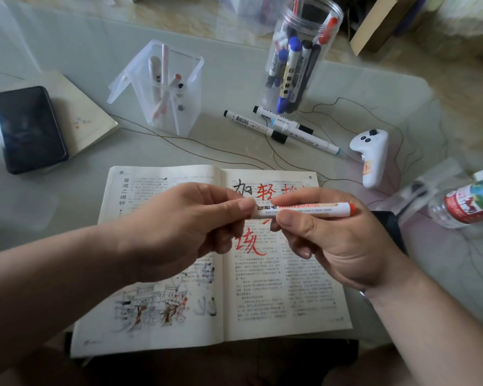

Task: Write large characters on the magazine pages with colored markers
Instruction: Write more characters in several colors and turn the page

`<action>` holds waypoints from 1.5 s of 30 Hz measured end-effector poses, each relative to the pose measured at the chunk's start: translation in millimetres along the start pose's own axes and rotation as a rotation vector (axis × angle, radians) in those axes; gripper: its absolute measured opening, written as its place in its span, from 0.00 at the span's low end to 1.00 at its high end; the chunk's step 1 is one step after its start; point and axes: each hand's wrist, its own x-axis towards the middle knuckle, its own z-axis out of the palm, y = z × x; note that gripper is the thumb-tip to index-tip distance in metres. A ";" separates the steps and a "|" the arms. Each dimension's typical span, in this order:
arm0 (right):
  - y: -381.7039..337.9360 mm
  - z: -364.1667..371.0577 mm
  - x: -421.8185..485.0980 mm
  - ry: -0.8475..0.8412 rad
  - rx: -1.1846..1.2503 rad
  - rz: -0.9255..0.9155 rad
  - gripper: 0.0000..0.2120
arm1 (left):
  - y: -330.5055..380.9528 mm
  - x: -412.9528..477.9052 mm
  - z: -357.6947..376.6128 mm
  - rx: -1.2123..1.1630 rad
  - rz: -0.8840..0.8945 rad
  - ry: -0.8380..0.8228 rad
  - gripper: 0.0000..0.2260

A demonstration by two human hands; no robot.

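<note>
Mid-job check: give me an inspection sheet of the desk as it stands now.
Surface: pale glass-topped table, thin brown line pattern.
Job's things: open printed magazine, large black and red characters on its right page; white red-ended whiteboard marker held above it.
Clutter: clear round jar of markers; clear square pen box; loose white markers; black phone on a cream notebook; white handheld controller; plastic bottle lying at right.
Hands: left hand grips the marker's left end; right hand pinches its barrel.
Cables: nothing seen.
Surroundings: brown cardboard box beyond the table.
</note>
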 end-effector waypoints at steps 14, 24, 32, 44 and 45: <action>5.5 5.3 -10.1 0.104 -0.630 -0.244 0.06 | -3.4 6.4 3.4 -0.041 -0.047 0.303 0.16; 12.3 18.5 -16.3 0.101 -0.164 0.086 0.07 | -23.1 -7.1 22.8 -0.020 0.051 0.404 0.20; -5.4 11.3 -8.0 0.245 0.114 -0.028 0.05 | 1.3 13.3 17.4 0.329 0.145 0.427 0.17; -73.9 26.1 20.5 0.449 -0.333 -0.513 0.02 | 62.5 -0.8 13.3 0.801 0.513 0.688 0.11; -86.0 24.7 30.4 0.506 -0.426 -0.564 0.02 | 63.6 -2.6 12.2 0.798 0.510 0.690 0.11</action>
